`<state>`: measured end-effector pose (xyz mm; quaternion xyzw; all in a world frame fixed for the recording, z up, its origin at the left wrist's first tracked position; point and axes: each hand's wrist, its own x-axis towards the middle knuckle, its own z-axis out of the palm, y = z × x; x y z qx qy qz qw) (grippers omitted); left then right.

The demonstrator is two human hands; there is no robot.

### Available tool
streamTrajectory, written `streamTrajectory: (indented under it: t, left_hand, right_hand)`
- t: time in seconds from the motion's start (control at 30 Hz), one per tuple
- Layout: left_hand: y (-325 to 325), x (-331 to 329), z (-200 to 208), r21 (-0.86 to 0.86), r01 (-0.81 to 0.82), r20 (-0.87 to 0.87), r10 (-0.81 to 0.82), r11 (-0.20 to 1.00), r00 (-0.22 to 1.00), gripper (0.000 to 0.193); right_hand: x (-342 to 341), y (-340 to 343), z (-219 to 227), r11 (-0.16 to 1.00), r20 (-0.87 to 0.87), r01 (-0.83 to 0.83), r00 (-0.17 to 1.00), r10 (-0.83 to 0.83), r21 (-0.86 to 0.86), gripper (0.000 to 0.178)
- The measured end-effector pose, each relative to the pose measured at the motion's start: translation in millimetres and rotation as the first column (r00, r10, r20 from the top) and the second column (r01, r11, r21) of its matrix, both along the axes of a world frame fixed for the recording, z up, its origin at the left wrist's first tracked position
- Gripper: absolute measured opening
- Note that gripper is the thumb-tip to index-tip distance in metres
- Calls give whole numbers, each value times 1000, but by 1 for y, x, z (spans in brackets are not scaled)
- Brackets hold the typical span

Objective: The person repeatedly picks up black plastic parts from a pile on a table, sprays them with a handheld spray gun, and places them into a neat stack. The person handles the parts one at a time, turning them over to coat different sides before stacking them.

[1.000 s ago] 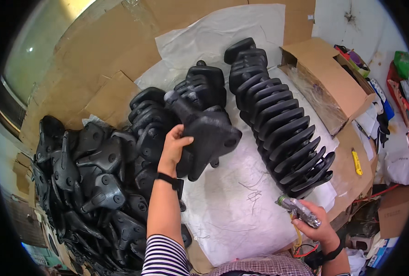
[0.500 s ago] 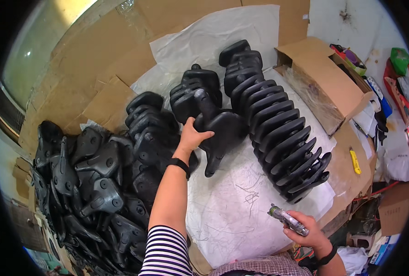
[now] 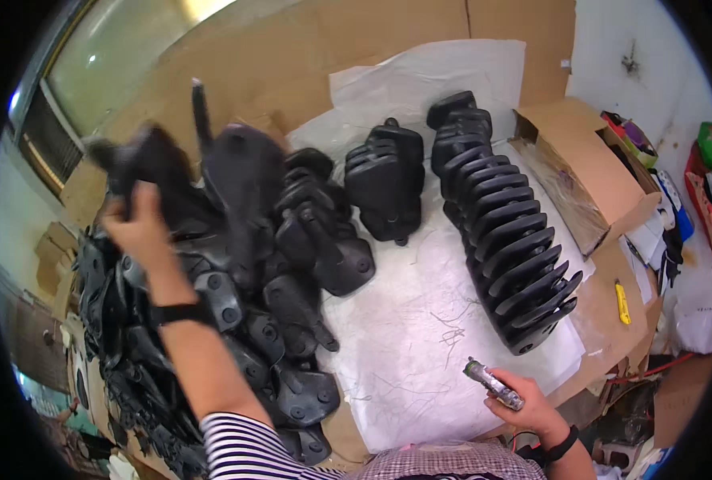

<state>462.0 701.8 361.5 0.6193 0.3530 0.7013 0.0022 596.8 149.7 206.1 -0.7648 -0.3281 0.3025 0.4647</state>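
Blurred by motion, my left hand (image 3: 141,232) is over the left heap, its fingers and thumb closed on a black moulded part (image 3: 160,164). Another black part (image 3: 245,172) stands up just to its right, its narrow arm pointing upward; I cannot tell whether the hand touches it. Below and around lies a heap of similar black parts (image 3: 220,300), some showing round holes. Low at the right, my right hand (image 3: 536,408) is closed around a short silver-grey tool (image 3: 500,388) with a green tip, held above the white sheet.
A long row of nested black parts (image 3: 508,232) runs along the right of the white sheet (image 3: 404,344). A shorter stack (image 3: 384,180) stands at mid-back. Right of the row are an open cardboard box (image 3: 588,152) and a yellow cutter (image 3: 622,302).
My left hand has swung from the middle to the left heap, and the part it gripped is gone from the middle. The view has shifted left. My right hand still holds the tool.
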Motion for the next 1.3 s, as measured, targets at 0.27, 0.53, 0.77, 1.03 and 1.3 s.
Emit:
streamTrajectory:
  t: [0.27,0.53,0.77,1.03,1.3]
  left_hand:
    - [-47,-174,-44,-80,91,261,-67,993,963,63]
    - [-250,-97,-327,-794,581,520,-294,179,802,23]
    - [-311,-3,-265,-720,693,560,-627,-44,542,28]
    - [-373,46,-269,-767,600,568,-675,-228,470,13]
    - [-437,119,-293,-844,533,275,-897,-53,347,32]
  right_hand:
    - [-21,-7,0,993,31,47,998,-51,111,48]
    - [-62,-69,34,995,96,66,993,-73,80,49]
    - [-114,-181,64,952,210,293,929,-305,88,48]
    - [-156,-279,75,843,195,532,821,-536,75,47]
    - [-153,-315,101,810,256,517,772,-581,278,46]
